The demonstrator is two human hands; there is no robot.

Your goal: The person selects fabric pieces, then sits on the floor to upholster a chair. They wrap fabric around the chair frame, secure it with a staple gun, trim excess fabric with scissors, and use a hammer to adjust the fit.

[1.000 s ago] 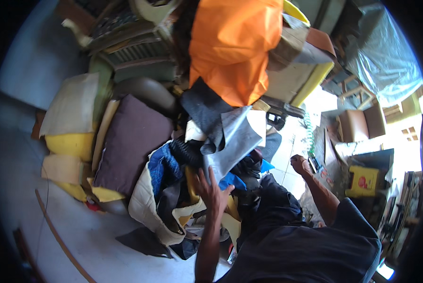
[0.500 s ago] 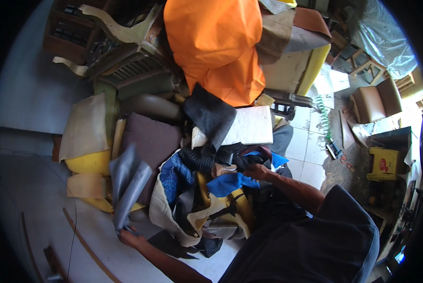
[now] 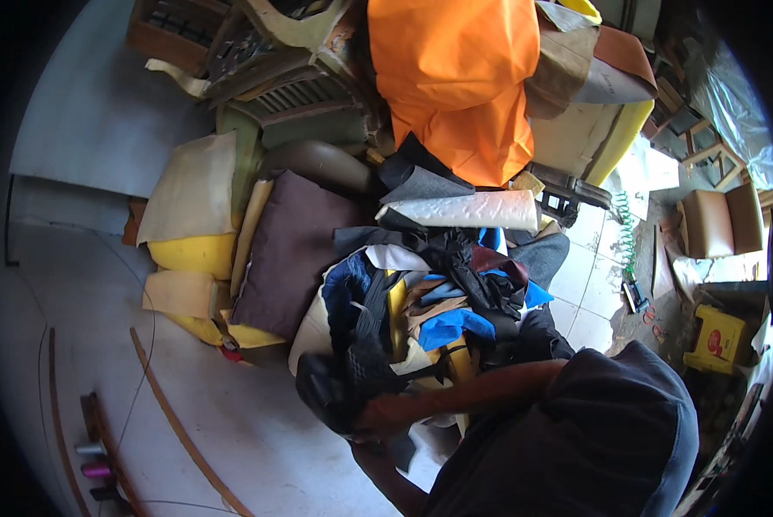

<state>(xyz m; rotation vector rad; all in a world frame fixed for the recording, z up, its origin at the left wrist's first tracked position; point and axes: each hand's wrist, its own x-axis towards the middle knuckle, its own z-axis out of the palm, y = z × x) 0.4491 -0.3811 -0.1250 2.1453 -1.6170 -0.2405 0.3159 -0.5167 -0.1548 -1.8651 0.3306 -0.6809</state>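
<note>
My right hand (image 3: 386, 415) reaches across to the lower left of a heap of fabric scraps and closes on a piece of black sheet material (image 3: 324, 392), which looks folded and a little blurred. My left hand comes up beneath it at the same piece; its fingers are hidden behind the right hand and the material. Beside them, the heap spills from a pale cloth wrap (image 3: 309, 332). It holds blue cloth (image 3: 455, 327), dark blue patterned cloth (image 3: 346, 283), a maroon piece (image 3: 500, 267), tan strips (image 3: 438, 308) and several black scraps (image 3: 455, 250).
A dark purple cushion (image 3: 296, 250) and yellow foam pieces (image 3: 192, 256) lie left of the heap. Behind are a white foam slab (image 3: 464, 209), an orange cover (image 3: 455, 77) and stacked wooden chair frames (image 3: 309, 95). A brown seat (image 3: 718, 222) and yellow crate (image 3: 715, 338) stand right.
My right hand has left the blue cloth and crossed to my left hand. The grey sheet my left hand held out at the left no longer hangs there. The whole view has shifted.
</note>
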